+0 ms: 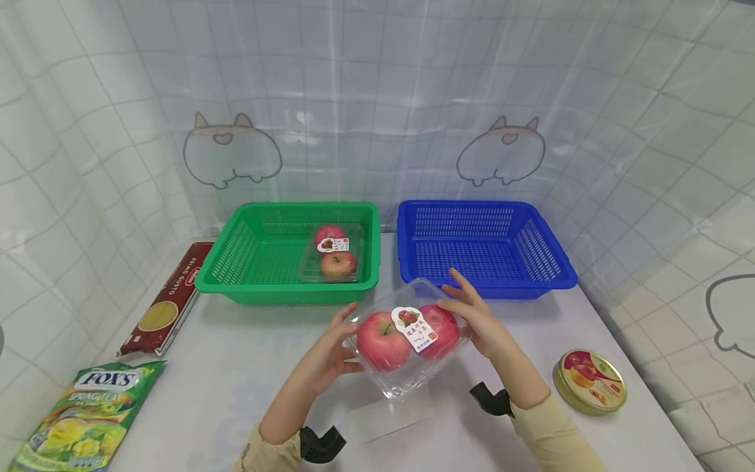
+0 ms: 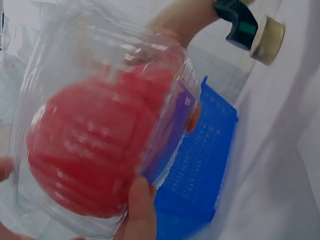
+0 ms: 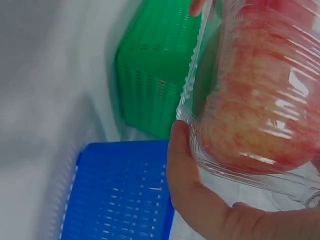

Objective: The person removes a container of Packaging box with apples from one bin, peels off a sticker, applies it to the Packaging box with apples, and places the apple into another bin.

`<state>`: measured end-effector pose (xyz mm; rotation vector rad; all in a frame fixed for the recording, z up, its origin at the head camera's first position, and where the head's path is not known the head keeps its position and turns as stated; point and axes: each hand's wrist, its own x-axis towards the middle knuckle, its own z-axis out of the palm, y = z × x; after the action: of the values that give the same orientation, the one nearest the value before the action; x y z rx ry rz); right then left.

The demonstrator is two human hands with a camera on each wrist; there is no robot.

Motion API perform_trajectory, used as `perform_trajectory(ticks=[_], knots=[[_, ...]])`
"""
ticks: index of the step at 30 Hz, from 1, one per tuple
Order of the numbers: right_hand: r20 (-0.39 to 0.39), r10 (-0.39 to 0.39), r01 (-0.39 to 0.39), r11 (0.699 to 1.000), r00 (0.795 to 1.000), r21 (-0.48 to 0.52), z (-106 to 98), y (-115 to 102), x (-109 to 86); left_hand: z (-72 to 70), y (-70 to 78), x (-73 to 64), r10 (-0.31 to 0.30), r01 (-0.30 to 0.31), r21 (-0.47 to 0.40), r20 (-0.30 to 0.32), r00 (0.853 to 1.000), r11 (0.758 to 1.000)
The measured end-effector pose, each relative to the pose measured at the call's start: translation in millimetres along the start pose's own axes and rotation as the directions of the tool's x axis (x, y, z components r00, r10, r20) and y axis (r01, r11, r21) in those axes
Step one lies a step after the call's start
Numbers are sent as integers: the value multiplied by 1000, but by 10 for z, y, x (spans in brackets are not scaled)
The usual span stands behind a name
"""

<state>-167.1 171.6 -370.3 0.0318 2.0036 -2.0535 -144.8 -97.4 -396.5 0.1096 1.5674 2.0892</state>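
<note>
A clear plastic box of two red apples (image 1: 415, 329), with a white printed label across its lid, is held up over the table in the head view. My left hand (image 1: 326, 359) grips its left end, and my right hand (image 1: 480, 322) grips the right end. The box is tilted, its right side higher. In the left wrist view, a thumb or finger (image 2: 141, 212) presses the edge of the apple box (image 2: 92, 145). Fingers (image 3: 186, 175) curl at the corner of the box (image 3: 255, 110) in the right wrist view.
Behind stands a green basket (image 1: 236, 288) with a similar apple box (image 1: 337, 252) inside, beside a blue basket (image 1: 472, 292). A dark red packet (image 1: 168, 301) and a green FOX'S bag (image 1: 88, 416) lie at left. A round tin (image 1: 590, 381) sits at right.
</note>
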Motion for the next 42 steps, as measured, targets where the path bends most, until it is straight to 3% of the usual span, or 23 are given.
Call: perform_trajectory(ticks=[6,14,20,27,32,37,42], knots=[[10,-35,34,995,999,94,-15,-100,8,47,37,-76,-13,10,24,108,994,1000],[-3,-49,49,981,999,187,44,-162,77,113,62,-126,-16,19,-17,143,990,1000],[-39,-85,93,955,996,281,110,-165,106,159,104,-160,30,-25,-47,105,994,999],[-45,-156,162,935,987,315,188,-166,69,160,148,-174,97,-95,-71,29,995,993],[-26,-157,159,965,987,210,276,-160,1,111,151,-155,153,-156,-103,-43,987,982],[26,-99,96,991,995,92,411,-138,-99,67,159,-132,196,-210,-107,-131,972,972],[94,-30,22,996,995,86,542,-113,-181,41,160,-116,215,-236,-96,-193,958,967]])
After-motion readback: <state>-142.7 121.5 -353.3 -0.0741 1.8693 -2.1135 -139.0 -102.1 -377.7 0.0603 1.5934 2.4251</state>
